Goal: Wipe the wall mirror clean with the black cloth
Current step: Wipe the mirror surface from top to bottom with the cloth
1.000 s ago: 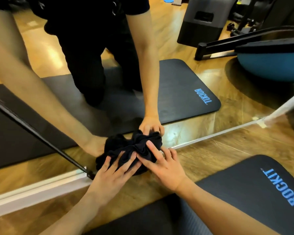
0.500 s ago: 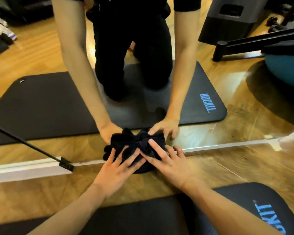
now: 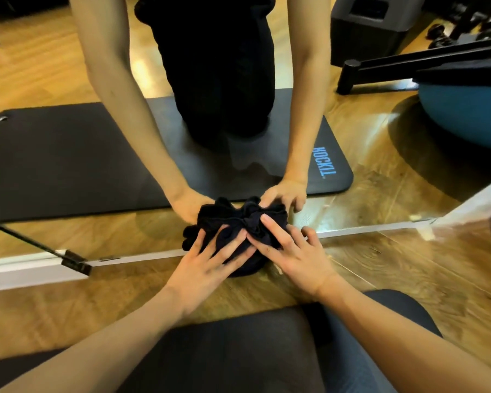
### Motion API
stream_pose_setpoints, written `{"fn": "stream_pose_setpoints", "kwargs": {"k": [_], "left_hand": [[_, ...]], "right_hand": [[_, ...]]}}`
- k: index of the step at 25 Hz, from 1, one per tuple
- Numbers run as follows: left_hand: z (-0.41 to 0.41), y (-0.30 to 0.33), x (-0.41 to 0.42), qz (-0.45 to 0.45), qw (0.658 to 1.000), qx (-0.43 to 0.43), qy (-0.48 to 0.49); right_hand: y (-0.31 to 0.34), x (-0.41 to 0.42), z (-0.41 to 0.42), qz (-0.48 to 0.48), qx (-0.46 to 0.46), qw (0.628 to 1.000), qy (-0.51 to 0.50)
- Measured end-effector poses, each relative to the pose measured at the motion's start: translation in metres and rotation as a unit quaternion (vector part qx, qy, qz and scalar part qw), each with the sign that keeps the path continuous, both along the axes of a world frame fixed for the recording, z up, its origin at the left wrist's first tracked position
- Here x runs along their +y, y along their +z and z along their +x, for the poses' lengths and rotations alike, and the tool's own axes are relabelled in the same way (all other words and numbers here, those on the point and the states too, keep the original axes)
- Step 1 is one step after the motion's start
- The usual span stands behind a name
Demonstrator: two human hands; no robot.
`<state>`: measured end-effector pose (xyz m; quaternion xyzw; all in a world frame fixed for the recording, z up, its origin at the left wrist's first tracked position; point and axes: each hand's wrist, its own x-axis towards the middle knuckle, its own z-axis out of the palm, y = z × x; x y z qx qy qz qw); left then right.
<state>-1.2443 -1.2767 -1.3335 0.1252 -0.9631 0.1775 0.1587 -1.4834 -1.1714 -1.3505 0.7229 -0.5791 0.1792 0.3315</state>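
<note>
A bunched black cloth [image 3: 240, 228] is pressed against the bottom of the wall mirror [image 3: 380, 165], just above the floor. My left hand [image 3: 207, 265] lies flat on the cloth's lower left with its fingers spread and straight. My right hand [image 3: 292, 251] presses the cloth's right side, fingers also straight, the little finger reaching onto the mirror's lower edge. The mirror shows my kneeling reflection, both reflected hands meeting the cloth from behind.
The mirror's pale bottom frame [image 3: 26, 272] runs across the wooden floor [image 3: 408, 268]. A black exercise mat [image 3: 238, 350] lies under my knees. The reflection shows a blue balance ball [image 3: 465, 109], a black equipment base [image 3: 408, 66] and a dark bin [image 3: 374, 24].
The view has swung left and down, so the mirror edge now runs level. Both hands stay pressed on the cloth at the mirror's base, shifted slightly.
</note>
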Motion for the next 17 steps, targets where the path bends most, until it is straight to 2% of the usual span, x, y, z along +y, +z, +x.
{"fn": "stream_pose_setpoints", "kwargs": {"k": [5,12,17], "left_hand": [[-0.043,-0.003,0.011,-0.018,1.0,0.017,-0.016],[-0.181,-0.018,0.063,-0.026,0.998,0.053,-0.021],[-0.29,-0.025,0.105,-0.033,0.995,0.09,-0.041]], "right_hand": [[0.004,0.02,-0.043,0.005,0.021,1.0,-0.02],[0.019,0.082,-0.174,-0.003,0.073,0.996,-0.045],[0.019,0.136,-0.274,0.039,0.091,0.992,-0.072]]}}
